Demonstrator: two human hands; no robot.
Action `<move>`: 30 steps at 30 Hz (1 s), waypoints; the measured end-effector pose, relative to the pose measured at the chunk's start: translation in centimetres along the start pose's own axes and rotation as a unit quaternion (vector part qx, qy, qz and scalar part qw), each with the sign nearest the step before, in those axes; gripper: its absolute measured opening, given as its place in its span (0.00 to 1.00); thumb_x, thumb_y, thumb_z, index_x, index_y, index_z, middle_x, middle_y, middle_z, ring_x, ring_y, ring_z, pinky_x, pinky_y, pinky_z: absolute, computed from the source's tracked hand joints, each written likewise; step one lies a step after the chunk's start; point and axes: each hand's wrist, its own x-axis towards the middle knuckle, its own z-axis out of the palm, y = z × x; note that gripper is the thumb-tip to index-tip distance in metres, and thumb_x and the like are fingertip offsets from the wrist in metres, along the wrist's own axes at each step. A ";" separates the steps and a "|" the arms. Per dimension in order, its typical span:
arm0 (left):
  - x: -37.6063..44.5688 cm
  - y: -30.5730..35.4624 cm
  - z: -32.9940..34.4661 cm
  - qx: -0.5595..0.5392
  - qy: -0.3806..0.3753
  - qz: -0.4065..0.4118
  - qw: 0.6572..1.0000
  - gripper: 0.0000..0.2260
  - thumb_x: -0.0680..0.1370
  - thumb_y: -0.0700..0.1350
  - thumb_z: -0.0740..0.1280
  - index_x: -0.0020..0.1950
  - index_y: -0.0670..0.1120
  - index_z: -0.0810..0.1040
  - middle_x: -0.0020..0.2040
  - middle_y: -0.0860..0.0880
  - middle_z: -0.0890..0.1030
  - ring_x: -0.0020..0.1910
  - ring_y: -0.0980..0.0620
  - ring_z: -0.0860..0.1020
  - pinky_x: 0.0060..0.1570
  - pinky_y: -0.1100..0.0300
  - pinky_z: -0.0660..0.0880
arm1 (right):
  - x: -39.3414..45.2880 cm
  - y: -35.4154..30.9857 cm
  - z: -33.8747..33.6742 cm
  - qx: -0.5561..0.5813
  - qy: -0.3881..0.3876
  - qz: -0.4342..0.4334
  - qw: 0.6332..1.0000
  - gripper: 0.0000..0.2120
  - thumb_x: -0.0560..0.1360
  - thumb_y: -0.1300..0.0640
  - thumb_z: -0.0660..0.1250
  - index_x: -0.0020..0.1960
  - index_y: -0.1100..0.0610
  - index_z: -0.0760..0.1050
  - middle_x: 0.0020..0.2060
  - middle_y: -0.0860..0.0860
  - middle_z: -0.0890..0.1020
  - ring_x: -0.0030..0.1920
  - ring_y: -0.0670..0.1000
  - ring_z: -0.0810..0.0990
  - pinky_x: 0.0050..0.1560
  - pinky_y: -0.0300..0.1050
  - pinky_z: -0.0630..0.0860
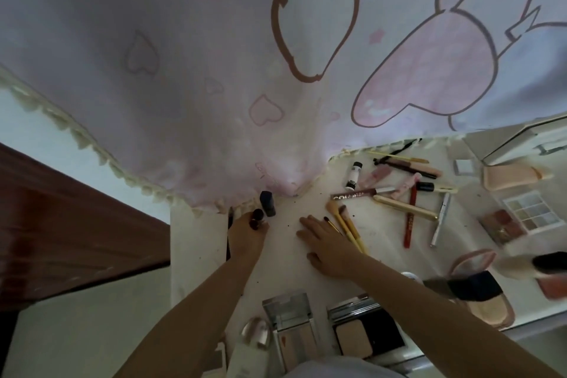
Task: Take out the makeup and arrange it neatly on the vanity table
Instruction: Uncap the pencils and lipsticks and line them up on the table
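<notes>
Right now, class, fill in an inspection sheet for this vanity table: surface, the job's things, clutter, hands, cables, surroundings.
Surface: pale vanity table, with dark specks.
Job's things: two dark bottles upright at the far left; makeup brushes beside the right hand; pens and tubes lying crossed in a loose pile; eyeshadow palette at right; two open compacts at the near edge.
Clutter: powder puffs at right.
Hands: left hand holds the nearer dark bottle; right hand lies flat on the table.
Cables: nothing seen.
Surroundings: pink printed curtain hangs behind the table; dark wooden furniture to the left.
</notes>
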 end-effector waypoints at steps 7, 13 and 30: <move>1.6 0.0 0.3 0.006 0.018 -0.009 1.000 0.08 0.77 0.42 0.61 0.41 0.41 0.75 0.44 0.41 0.81 0.45 0.43 0.77 0.41 0.61 0.65 | -0.3 0.0 -0.2 0.008 -0.007 -0.005 1.000 0.26 0.78 0.54 0.55 0.74 0.57 0.55 0.76 0.55 0.48 0.76 0.53 0.45 0.74 0.47 0.40; 2.2 -0.2 0.7 0.005 0.019 0.006 1.000 0.07 0.76 0.40 0.60 0.40 0.40 0.75 0.45 0.40 0.81 0.47 0.44 0.77 0.41 0.61 0.63 | -0.3 -0.1 -0.7 0.002 -0.031 0.001 1.000 0.26 0.78 0.54 0.55 0.74 0.57 0.53 0.76 0.55 0.47 0.76 0.53 0.44 0.74 0.47 0.40; -1.8 -0.9 2.1 0.345 -0.195 0.345 0.850 0.25 0.81 0.50 0.53 0.75 0.42 0.51 0.77 0.44 0.50 0.75 0.50 0.51 0.72 0.58 0.51 | 4.3 7.1 -11.1 0.040 0.113 0.363 0.924 0.19 0.75 0.53 0.61 0.63 0.59 0.68 0.54 0.58 0.78 0.57 0.59 0.75 0.58 0.56 0.72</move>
